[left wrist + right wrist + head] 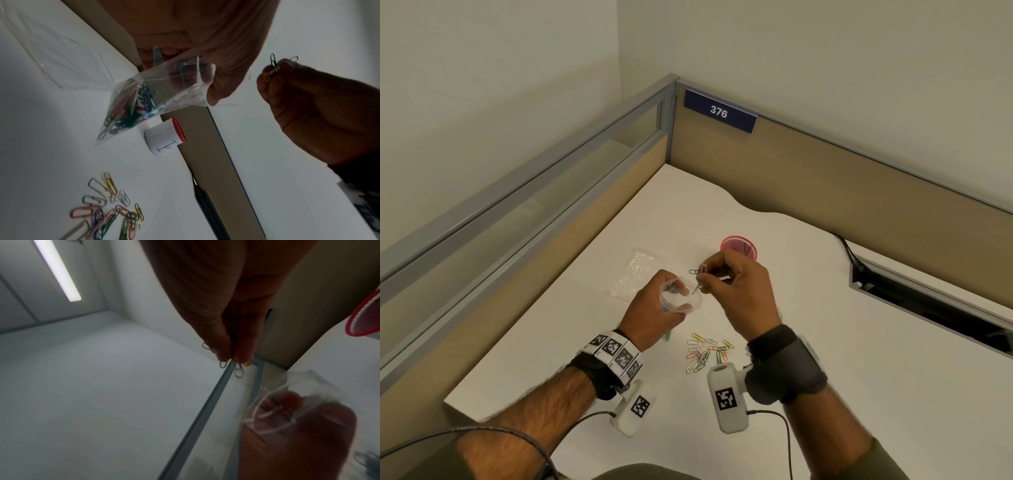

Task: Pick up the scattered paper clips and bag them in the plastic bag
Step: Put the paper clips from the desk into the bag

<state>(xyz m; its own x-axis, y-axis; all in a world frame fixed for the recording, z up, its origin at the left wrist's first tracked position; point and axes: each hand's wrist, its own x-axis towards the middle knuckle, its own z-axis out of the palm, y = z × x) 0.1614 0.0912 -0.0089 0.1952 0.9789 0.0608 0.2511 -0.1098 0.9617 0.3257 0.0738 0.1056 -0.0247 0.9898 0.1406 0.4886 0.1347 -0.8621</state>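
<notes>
My left hand (657,308) grips a small clear plastic bag (680,297) above the white desk and holds its mouth open upward. In the left wrist view the bag (144,100) hangs with several coloured paper clips at its bottom. My right hand (736,291) pinches a few paper clips (697,277) just above the right side of the bag's mouth; the clips (236,368) stick out below its fingertips. A pile of coloured paper clips (707,351) lies on the desk between my wrists, seen close as the pile (111,211) in the left wrist view.
A white cup with a red rim (739,246) stands behind my right hand. A second clear bag (635,274) lies flat to the left. Partition walls (825,178) close the desk's back and left. A cable slot (928,301) opens at the right.
</notes>
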